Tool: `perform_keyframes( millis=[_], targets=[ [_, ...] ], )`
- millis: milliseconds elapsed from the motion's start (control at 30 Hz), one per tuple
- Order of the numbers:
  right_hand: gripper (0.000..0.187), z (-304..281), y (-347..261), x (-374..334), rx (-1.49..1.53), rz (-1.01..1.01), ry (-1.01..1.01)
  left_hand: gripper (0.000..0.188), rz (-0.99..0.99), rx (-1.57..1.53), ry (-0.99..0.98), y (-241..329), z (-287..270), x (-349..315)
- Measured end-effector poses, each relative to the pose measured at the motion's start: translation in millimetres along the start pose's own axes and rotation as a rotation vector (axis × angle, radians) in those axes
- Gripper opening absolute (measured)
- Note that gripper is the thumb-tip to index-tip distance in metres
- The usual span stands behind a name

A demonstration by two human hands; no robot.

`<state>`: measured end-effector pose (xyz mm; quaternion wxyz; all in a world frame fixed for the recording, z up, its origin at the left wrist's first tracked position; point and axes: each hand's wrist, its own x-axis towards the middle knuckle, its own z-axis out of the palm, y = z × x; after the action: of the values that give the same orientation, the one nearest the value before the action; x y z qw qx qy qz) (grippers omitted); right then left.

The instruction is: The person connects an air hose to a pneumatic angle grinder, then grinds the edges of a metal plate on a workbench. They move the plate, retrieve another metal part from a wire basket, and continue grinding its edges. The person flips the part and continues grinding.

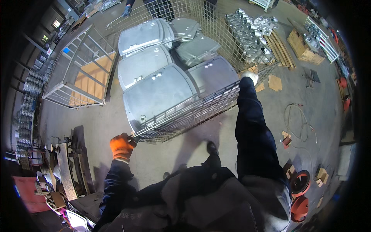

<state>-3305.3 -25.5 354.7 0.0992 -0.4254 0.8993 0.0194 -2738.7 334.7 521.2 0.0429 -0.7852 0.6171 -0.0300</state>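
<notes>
In front of me stands a wire mesh cage (185, 119) with stacks of grey metal plates inside. The plates (160, 94) have rounded corners, and small round fittings show on several of them. My left hand (123, 146), in an orange glove, is closed around the near left end of the cage's front mesh panel. At the right end of the same panel, my right hand (250, 76), in a white glove, is closed on the top edge, its fingers partly hidden. The panel leans between my two hands, close to the front plates.
Across the cage stands another person, with a blue-gloved hand (126, 11) near the far mesh. A metal frame cart (73, 87) is at left. Shiny metal castings (251, 36) and wooden pallets (280, 48) lie at right. A hose (299, 121) loops on the floor near red round parts (299, 208).
</notes>
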Motion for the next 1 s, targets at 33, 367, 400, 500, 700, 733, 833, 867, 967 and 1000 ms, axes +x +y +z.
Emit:
perform_keyframes(
  millis=[33,367,400,500,700,733,833,867,967,1000],
  targets=[
    [0.027,3,-1,12,0.009,0.017,0.028,0.03,-0.021,0.011,-0.016,11,-2,1],
    [0.083,-59,-42,-169,0.489,-0.394,0.301,0.049,-0.139,-0.074,-0.222,80,-2,7],
    [0.075,-51,-57,-207,0.657,-0.576,0.202,0.051,-0.125,-0.095,-0.199,86,-3,8],
    [0.057,-17,-76,-315,0.494,-1.011,0.252,0.056,-0.101,-0.148,-0.198,99,0,-5],
    [0.038,1,-96,-390,0.371,-1.333,-0.276,0.054,-0.091,-0.451,-0.143,128,17,-5],
    [0.038,1,-95,-389,0.356,-1.419,-0.301,0.054,-0.115,-0.563,-0.107,131,23,-6],
    [0.038,6,-101,-377,0.038,-1.419,-0.013,0.054,-0.1,-1.218,0.171,129,49,-18],
    [0.04,6,-100,-368,0.04,-1.44,0.013,0.053,-0.153,-1.347,0.163,125,59,-22],
    [0.046,6,-101,-349,0.111,-1.388,-0.014,0.053,-0.251,-1.455,0.162,86,92,-56],
    [0.048,6,-103,-346,0.103,-1.389,0.02,0.053,-0.265,-1.384,0.168,64,104,-75]
  ],
)
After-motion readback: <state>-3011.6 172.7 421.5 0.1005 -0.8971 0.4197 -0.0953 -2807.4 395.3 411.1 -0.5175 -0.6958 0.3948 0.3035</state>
